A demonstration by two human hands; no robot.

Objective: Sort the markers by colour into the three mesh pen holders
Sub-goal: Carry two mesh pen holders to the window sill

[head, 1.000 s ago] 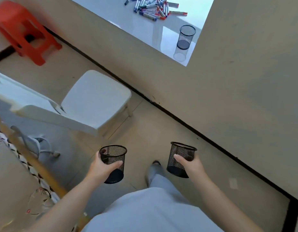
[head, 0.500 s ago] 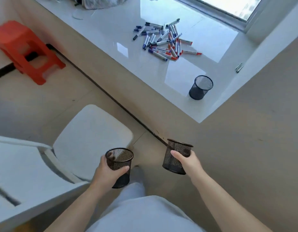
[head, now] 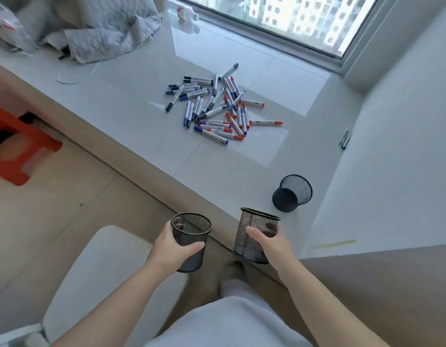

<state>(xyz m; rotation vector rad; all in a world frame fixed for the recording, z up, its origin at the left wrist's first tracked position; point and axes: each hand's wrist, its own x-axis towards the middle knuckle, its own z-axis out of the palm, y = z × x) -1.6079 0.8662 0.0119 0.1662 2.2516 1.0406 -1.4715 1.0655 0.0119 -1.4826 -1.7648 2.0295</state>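
My left hand point(head: 172, 249) grips a black mesh pen holder point(head: 191, 230) in the air above the floor. My right hand point(head: 272, 246) grips a second mesh pen holder point(head: 257, 226), held at the front edge of the white window ledge point(head: 131, 116). A third mesh pen holder point(head: 292, 193) stands on the ledge, just beyond and to the right. Further back on the ledge lies a loose pile of markers point(head: 218, 106) with blue, black and red caps. All three holders look empty.
A white chair point(head: 91, 279) stands at my left, below my left arm. An orange stool point(head: 19, 146) is on the floor at far left. Crumpled grey cloth point(head: 101, 28) lies at the ledge's back left. A wall point(head: 402, 151) closes the ledge on the right.
My view has risen from the floor to the window ledge, and I have come closer to it. Both hands still grip their holders, now carried up and forward toward the ledge's edge.
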